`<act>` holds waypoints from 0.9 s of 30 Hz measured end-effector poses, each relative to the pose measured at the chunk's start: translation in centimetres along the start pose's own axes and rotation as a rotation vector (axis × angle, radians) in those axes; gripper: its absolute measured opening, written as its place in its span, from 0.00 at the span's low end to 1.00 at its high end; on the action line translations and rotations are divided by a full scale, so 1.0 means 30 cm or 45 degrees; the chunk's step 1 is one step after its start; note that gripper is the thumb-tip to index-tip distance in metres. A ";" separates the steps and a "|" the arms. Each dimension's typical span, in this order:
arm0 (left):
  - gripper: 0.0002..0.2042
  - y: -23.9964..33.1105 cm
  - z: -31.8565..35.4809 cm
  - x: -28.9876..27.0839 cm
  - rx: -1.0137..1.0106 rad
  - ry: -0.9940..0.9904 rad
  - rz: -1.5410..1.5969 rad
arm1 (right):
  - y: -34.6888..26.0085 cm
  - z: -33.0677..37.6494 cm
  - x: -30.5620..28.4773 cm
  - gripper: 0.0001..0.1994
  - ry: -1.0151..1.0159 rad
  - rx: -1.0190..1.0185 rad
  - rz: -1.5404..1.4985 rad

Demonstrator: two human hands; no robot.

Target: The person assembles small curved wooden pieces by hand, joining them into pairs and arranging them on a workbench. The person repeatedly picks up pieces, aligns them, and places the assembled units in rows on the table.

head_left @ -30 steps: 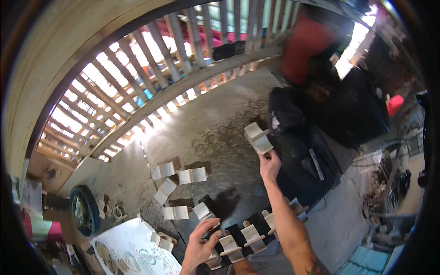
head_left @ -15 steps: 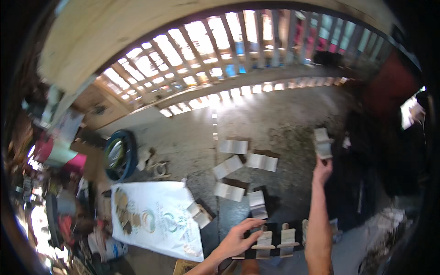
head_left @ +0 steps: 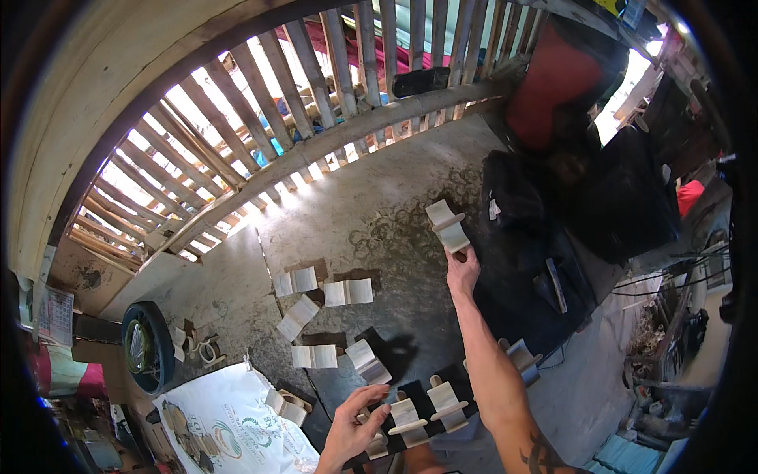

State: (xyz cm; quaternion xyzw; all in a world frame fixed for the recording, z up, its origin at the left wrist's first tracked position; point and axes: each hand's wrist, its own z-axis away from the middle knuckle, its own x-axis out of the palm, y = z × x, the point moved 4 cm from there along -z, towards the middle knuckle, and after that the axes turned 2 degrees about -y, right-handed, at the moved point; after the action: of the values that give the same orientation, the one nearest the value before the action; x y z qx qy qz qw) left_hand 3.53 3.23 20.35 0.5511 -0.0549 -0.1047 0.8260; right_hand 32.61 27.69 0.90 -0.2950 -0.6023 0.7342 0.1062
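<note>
Fingers of my right hand (head_left: pixel 462 270) pinch a pale wooden piece (head_left: pixel 448 226) at frame centre; my left hand (head_left: pixel 353 426), spread open, rests on another piece (head_left: pixel 373 442) at the bottom.

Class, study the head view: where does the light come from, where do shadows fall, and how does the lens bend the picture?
Head view: daylight glares white through the slatted railing; the concrete floor is dimmer, with dark shadows beside the pale folded pieces; fisheye bends the railing into an arc; the rim is black.
</note>
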 end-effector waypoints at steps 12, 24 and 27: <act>0.17 0.050 -0.049 0.058 -0.033 -0.056 -0.041 | 0.013 0.026 -0.025 0.17 0.104 -0.035 -0.114; 0.15 0.111 0.135 0.085 -0.148 0.148 0.146 | -0.256 0.073 0.442 0.26 -0.580 -0.693 0.706; 0.16 0.095 0.217 0.084 -0.220 0.231 0.278 | -0.240 0.019 0.550 0.25 -0.514 -0.969 0.885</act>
State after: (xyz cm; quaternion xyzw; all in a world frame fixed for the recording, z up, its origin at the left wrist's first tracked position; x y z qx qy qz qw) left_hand 4.95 -2.14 25.44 0.4761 -0.0303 0.0315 0.8783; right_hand 17.61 37.47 2.74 -0.3475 -0.7006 0.4986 -0.3741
